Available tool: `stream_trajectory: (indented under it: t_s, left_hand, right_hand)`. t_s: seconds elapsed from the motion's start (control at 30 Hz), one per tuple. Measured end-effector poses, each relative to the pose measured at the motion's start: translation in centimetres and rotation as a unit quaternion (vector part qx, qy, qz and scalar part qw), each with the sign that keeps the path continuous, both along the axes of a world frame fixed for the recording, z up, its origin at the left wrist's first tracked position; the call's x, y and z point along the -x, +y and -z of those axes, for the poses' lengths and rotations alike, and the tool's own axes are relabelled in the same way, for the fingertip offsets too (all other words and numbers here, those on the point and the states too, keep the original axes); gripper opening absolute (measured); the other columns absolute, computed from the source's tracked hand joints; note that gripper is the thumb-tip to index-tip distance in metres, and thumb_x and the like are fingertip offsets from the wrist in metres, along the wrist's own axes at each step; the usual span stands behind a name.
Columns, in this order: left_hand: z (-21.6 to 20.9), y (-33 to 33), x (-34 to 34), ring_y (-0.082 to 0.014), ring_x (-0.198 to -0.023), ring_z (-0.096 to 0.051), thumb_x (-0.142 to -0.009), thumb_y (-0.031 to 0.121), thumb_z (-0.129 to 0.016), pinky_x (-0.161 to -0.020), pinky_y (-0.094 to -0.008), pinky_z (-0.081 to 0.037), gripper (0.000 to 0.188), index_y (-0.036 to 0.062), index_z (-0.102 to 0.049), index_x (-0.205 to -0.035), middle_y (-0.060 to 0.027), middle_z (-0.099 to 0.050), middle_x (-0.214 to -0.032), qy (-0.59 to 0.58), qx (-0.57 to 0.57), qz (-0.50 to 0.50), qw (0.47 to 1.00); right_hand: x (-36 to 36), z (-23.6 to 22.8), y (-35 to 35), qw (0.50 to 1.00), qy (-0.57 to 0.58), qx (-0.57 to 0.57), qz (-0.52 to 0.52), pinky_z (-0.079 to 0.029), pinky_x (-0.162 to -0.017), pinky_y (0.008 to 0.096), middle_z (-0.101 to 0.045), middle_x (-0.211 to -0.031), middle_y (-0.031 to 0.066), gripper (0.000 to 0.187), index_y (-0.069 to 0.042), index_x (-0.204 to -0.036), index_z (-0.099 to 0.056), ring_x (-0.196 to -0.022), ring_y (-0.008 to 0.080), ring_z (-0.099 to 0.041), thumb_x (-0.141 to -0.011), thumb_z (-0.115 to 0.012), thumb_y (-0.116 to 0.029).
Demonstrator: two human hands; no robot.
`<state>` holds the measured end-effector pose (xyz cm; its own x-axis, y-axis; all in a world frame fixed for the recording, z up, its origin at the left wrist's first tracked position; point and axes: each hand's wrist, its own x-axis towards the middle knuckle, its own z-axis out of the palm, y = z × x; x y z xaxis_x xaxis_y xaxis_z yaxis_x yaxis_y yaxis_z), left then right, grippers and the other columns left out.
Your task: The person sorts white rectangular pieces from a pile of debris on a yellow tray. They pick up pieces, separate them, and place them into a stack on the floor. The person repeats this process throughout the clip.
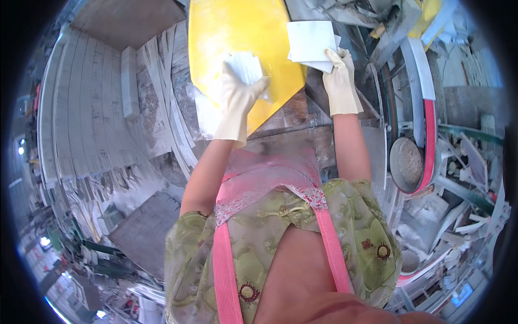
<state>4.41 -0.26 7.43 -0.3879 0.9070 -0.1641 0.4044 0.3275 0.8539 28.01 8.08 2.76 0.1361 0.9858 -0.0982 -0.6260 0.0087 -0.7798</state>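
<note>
Head view, read left to right. At the far left we note pale slats (86, 108) ranged side by side, with a long white block (129, 81) standing beside them. Next comes the yellow board (237, 27), its angled end toward the wearer. Over it we see the left hand (240, 97), in a cream glove, gripping a small stack of white pieces (246, 66) between thumb and fingers; whether the stack touches the board we cannot tell. Just past the board's right edge, the right hand (340, 70), gloved alike, pinches white squares (312, 40) by their lower right corner, thumb on top.

Progress, by our judgement: pieces are taken up in both hands, and the two lots are apart. The squares are fanned, not lined up edge to edge. How much is left we cannot judge from this view.

Position: the stack lies within the left hand's grasp, beyond its palm; the squares reach up and leftward from the right hand's fingertips. Farther right we log a round pan (407, 164) against a red-edged strip (429, 135).
</note>
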Motion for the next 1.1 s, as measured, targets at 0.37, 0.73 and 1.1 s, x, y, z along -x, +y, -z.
stream_trajectory:
  t_s: [0.37, 0.73, 1.1]
  left_hand:
    - [0.1, 0.9, -3.2, -0.0344, -0.116, -0.064, -0.058, 0.029, -0.087, -0.096, -0.0403, -0.054, 0.108, -0.0041, -0.038, -0.148, -0.0238, -0.062, -0.129, 0.084, 0.023, -0.055, 0.995]
    - [-1.3, 0.4, -4.4, -0.0340, -0.111, -0.066, -0.056, 0.031, -0.087, -0.092, -0.0408, -0.055, 0.105, -0.0031, -0.043, -0.145, -0.0231, -0.065, -0.123, 0.048, 0.007, -0.057, 0.997]
    - [-2.2, 0.5, -3.9, -0.0363, -0.115, -0.064, -0.055, 0.036, -0.088, -0.096, -0.0421, -0.054, 0.113, -0.0040, -0.039, -0.149, -0.0261, -0.063, -0.126, 0.047, 0.024, -0.047, 0.997]
  right_hand:
    - [-3.2, -7.3, 4.2, 0.985, -0.069, -0.048, -0.148, -0.056, -0.085, 0.0300, -0.061, -0.098, 0.0058, 0.034, -0.009, -0.097, -0.048, -0.090, 0.0151, -0.065, -0.082, -0.074, 0.007]
    - [-3.1, -8.3, 5.2, 0.960, -0.177, -0.109, -0.188, -0.047, -0.074, 0.0216, -0.056, -0.086, -0.0014, 0.033, -0.007, -0.094, -0.051, -0.077, 0.0051, -0.054, -0.079, -0.078, 0.003]
    - [0.3, -9.5, 5.3, 0.951, -0.242, -0.110, -0.160, -0.045, -0.071, 0.0209, -0.056, -0.085, -0.0023, 0.035, -0.006, -0.097, -0.055, -0.075, 0.0054, -0.053, -0.077, -0.082, 0.002]
